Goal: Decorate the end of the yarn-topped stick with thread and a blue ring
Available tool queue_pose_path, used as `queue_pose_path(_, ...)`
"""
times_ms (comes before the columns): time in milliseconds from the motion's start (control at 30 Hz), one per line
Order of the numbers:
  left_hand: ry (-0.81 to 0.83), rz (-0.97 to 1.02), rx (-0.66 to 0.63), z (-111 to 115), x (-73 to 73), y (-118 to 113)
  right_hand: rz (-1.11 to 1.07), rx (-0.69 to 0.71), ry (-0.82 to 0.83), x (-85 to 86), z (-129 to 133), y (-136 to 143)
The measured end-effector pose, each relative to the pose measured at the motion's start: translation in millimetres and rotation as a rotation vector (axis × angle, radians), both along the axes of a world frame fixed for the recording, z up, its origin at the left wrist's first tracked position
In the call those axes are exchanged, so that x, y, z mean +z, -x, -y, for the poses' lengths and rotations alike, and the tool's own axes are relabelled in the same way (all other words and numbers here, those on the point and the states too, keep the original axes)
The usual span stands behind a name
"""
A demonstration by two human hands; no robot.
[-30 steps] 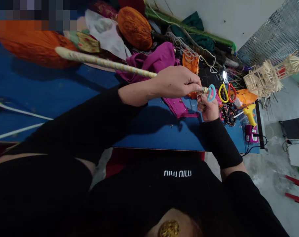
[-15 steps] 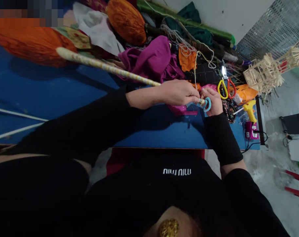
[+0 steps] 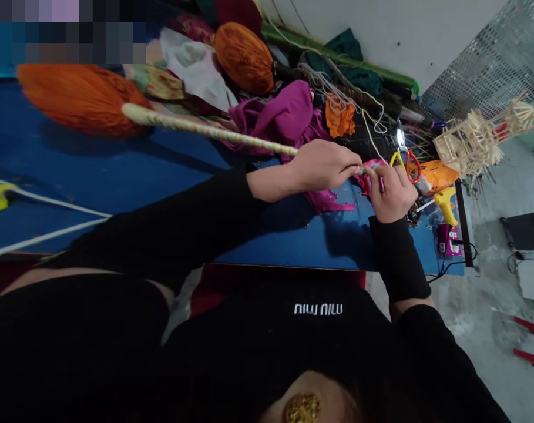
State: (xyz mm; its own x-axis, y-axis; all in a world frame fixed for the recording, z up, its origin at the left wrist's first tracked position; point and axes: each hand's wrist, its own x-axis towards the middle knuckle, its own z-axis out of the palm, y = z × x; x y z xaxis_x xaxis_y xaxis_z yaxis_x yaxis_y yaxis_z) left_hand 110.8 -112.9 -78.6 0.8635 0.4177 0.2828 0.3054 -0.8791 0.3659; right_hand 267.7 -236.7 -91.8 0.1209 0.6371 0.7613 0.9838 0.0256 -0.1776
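A stick [image 3: 214, 134] wrapped in a pale yellow and white spiral ends at the left in a large orange fluffy head [image 3: 84, 98], like a duster. My left hand [image 3: 322, 167] is closed around the stick close to its narrow right end. My right hand [image 3: 394, 191] meets it there, thumb and finger pinched together at the tip. A thin cream cord [image 3: 373, 138] runs tight from the pile behind down to my right hand. What exactly lies between the pinching fingertips is mostly hidden. Scissors [image 3: 401, 141] with yellow and red handles lie just behind my right hand.
Purple cloth [image 3: 284, 114], a second orange head [image 3: 244, 57] and loose white cord [image 3: 322, 82] lie along the back. A yellow glue gun [image 3: 445, 205], a purple power socket [image 3: 449, 239] and a small stick-built tower [image 3: 469, 138] are at the right of the blue table [image 3: 249, 241].
My right hand has shifted right and turned over, drawing the cord rightward with it. The light-blue ring by its fingers is out of sight. The view has shifted, so things appear further right.
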Motion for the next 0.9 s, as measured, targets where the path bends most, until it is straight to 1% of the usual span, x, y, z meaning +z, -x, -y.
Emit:
queue_pose_path(33, -0.008, 0.027, 0.010, -0.6, -0.8, -0.3, 0.021, -0.017, -0.025, 0.5, 2.0, 2.8)
queue_pose_path(100, -0.029, 0.068, 0.033, -2.0, -2.2, -0.5, 0.016, -0.008, -0.044, 1.1, 4.7, 8.7)
queue_pose_path(233, -0.069, 0.114, 0.076, -3.6, -3.6, 0.1, -0.107, 0.085, 0.012, 1.3, 7.0, 19.0)
queue_pose_path(367, -0.085, 0.116, 0.099, -3.1, -2.4, 1.3, -0.218, 0.129, 0.040, -0.9, 6.8, 25.2)
queue_pose_path(500, -0.081, 0.098, 0.099, -1.8, 2.3, 2.8, -0.312, 0.173, 0.021, -3.1, 6.2, 28.0)
queue_pose_path(733, -0.021, 0.080, 0.095, -2.4, 10.0, 4.2, -0.567, 0.155, 0.129, -2.0, 7.9, 30.8)
queue_pose_path(833, 0.001, 0.111, 0.087, -3.9, 13.4, 6.4, -0.638, 0.160, 0.112, -4.0, 5.4, 34.4)
queue_pose_path(900, 0.028, 0.117, 0.078, -4.3, 17.7, 8.8, -0.733, 0.162, 0.091, -7.9, 2.5, 36.7)
